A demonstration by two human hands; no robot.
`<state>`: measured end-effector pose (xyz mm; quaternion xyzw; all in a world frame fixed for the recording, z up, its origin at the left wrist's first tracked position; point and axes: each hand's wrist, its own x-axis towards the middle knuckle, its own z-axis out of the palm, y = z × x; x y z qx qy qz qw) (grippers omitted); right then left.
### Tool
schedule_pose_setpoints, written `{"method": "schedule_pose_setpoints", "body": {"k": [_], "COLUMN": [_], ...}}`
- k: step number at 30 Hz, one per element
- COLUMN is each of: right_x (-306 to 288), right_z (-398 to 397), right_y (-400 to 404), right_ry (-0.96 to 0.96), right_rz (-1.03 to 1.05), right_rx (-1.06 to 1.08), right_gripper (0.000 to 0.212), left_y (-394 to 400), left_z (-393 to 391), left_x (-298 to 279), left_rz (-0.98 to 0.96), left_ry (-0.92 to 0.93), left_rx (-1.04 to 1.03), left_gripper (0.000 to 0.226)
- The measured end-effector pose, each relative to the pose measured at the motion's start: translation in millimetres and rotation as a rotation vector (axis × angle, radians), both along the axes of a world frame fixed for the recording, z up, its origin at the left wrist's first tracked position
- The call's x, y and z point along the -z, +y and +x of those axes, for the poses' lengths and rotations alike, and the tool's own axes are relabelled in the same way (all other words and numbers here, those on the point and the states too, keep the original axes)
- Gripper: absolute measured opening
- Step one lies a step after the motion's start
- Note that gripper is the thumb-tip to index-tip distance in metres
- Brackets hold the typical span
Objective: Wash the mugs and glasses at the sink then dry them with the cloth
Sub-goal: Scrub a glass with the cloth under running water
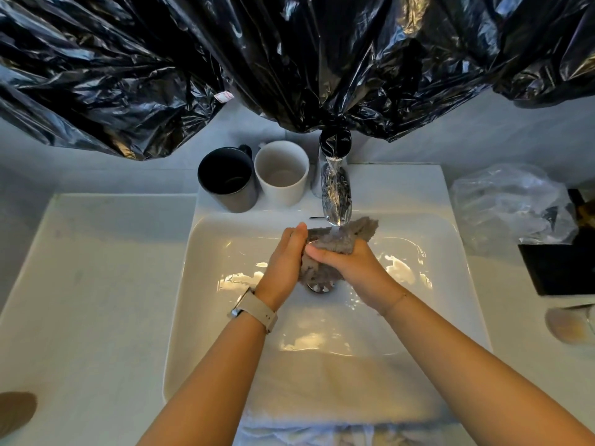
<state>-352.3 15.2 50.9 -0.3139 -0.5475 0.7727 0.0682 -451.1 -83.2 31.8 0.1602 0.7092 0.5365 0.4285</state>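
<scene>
Both hands are bunched around the wet grey cloth (325, 252) under the chrome tap (335, 194): left hand (283, 259) pressing, right hand (347, 259) in a tight grip. The black ceramic mug (227, 180) and white ceramic mug (281, 172) sit straight behind, nearer the left hand.

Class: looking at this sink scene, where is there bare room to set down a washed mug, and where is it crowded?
Free: the counter left of the sink, and the sink ledge right of the tap. Crowded: the ledge with the dark mug and white mug, and the right counter with the plastic bag.
</scene>
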Motion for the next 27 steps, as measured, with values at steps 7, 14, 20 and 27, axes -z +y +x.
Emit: {"method": "schedule_pose_setpoints", "body": {"k": [7, 14, 20, 27], "right_x": [9.7, 9.8, 9.4, 14.5], "right_z": [6.4, -4.8, -0.8, 2.7], "right_y": [10.8, 4.3, 3.6, -2.6], "right_ry": [0.017, -0.059, -0.040, 0.019], "right_rz": [-0.200, -0.183, -0.225, -0.053], "right_rx": [-0.080, 0.027, -0.044, -0.007], "right_gripper": [0.027, 0.035, 0.019, 0.031], "left_y": [-13.2, -0.2, -14.4, -2.5], "left_z": [11.2, 6.9, 6.2, 10.3], "left_x": [6.7, 6.0, 17.2, 6.5], "left_rz": [0.107, 0.060, 0.140, 0.105], "left_ry": [0.128, 0.080, 0.109, 0.094], "left_rx": [0.041, -0.034, 0.033, -0.049], "left_gripper": [0.047, 0.034, 0.044, 0.035]}}
